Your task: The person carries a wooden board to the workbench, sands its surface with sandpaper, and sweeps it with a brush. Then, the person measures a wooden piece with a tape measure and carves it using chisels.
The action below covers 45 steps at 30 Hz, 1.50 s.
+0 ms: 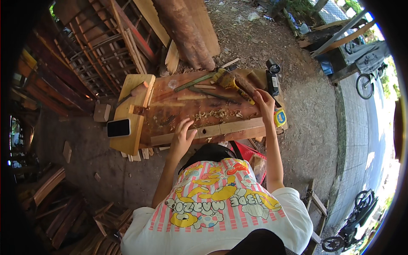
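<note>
My left hand (182, 137) rests at the near edge of the workbench, fingers apart, by a long pale wooden strip (240, 126) with a dark hole in it. My right hand (265, 107) is closed at the bench's right side, its fingertips pinching the near end of a brown wooden stick (245, 82). Beside that stick lies a yellow and black tool (242, 91), partly hidden; its kind is unclear. A yellow tape measure (279, 117) sits just right of my right wrist. Curled wood shavings (216, 114) are scattered beyond the strip.
A phone (118, 128) and a wooden-handled tool (137, 91) lie on yellowish boards at the workbench's (163, 95) left end. A small black fan (273, 67) stands at the far right corner. A thick log (182, 32) leans behind the bench. A red container (250, 159) stands below.
</note>
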Available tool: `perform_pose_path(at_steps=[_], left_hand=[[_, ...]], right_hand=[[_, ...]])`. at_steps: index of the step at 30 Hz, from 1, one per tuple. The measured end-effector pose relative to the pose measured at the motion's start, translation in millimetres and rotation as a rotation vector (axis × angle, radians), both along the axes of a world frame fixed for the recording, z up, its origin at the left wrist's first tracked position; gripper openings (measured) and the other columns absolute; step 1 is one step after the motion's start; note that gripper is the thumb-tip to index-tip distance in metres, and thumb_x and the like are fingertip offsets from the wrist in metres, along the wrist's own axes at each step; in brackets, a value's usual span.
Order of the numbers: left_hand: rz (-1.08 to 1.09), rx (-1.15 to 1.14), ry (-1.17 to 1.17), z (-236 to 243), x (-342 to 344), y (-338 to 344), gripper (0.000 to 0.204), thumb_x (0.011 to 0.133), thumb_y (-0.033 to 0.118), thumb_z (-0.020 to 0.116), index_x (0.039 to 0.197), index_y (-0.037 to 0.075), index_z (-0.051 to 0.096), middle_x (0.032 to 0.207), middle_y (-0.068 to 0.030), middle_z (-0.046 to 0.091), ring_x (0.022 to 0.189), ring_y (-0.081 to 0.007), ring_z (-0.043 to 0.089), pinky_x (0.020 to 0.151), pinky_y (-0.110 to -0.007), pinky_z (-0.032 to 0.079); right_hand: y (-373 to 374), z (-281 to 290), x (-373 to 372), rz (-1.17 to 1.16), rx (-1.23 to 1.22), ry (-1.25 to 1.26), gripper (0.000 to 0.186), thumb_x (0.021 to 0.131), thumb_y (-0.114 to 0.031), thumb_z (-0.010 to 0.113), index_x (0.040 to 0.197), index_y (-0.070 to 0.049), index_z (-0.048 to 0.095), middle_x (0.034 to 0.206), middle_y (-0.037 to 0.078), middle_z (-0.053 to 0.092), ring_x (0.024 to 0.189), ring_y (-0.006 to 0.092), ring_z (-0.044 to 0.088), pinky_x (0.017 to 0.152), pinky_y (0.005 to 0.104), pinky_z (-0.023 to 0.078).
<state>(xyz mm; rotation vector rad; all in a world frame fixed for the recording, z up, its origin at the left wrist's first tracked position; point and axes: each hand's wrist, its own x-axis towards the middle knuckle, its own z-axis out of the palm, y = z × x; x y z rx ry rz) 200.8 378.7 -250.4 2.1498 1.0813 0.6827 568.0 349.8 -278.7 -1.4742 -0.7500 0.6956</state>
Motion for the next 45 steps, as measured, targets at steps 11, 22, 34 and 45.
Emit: perform_pose_path(at_steps=[11, 22, 34, 45], left_hand=[[-0.079, -0.024, -0.030, 16.0, 59.1, -0.7, 0.036, 0.091, 0.021, 0.061, 0.122, 0.003, 0.056, 0.127, -0.0147, 0.054, 0.119, -0.0334, 0.051, 0.099, -0.041, 0.042], [0.021, -0.083, -0.071, -2.4, 17.7, -27.0, 0.033, 0.090, 0.019, 0.061, 0.117, 0.000, 0.058, 0.123, -0.0178, 0.056, 0.114, -0.0352, 0.053, 0.096, -0.041, 0.043], [-0.011, -0.174, -0.615, 56.8, 54.5, -18.2, 0.047, 0.085, 0.010, 0.069, 0.127, 0.000, 0.050, 0.131, -0.0179, 0.052, 0.124, -0.0267, 0.049, 0.104, -0.038, 0.037], [0.238, 0.195, -0.359, 79.6, -16.4, -17.9, 0.020, 0.080, 0.000, 0.071, 0.099, 0.000, 0.066, 0.087, -0.0089, 0.069, 0.082, -0.0157, 0.066, 0.073, -0.030, 0.051]], right_hand=[[95.7, -12.3, 58.0, 0.035, -0.253, -1.054, 0.034, 0.070, -0.001, 0.062, 0.102, 0.004, 0.056, 0.100, 0.025, 0.059, 0.093, 0.0409, 0.059, 0.084, 0.0458, 0.049], [105.5, 23.3, 47.2, 0.298, -0.203, -0.952, 0.028, 0.067, -0.006, 0.069, 0.092, 0.004, 0.062, 0.089, 0.024, 0.061, 0.090, 0.0405, 0.060, 0.079, 0.0449, 0.048], [15.2, 186.0, -131.6, 0.575, 0.413, -0.738, 0.038, 0.073, 0.000, 0.070, 0.109, 0.003, 0.059, 0.095, 0.018, 0.059, 0.085, 0.0365, 0.061, 0.074, 0.0401, 0.050], [58.9, 78.5, -141.0, 0.476, 0.355, -0.956, 0.020, 0.081, 0.002, 0.060, 0.101, 0.001, 0.064, 0.094, 0.017, 0.064, 0.088, 0.0286, 0.065, 0.070, 0.0367, 0.054]])
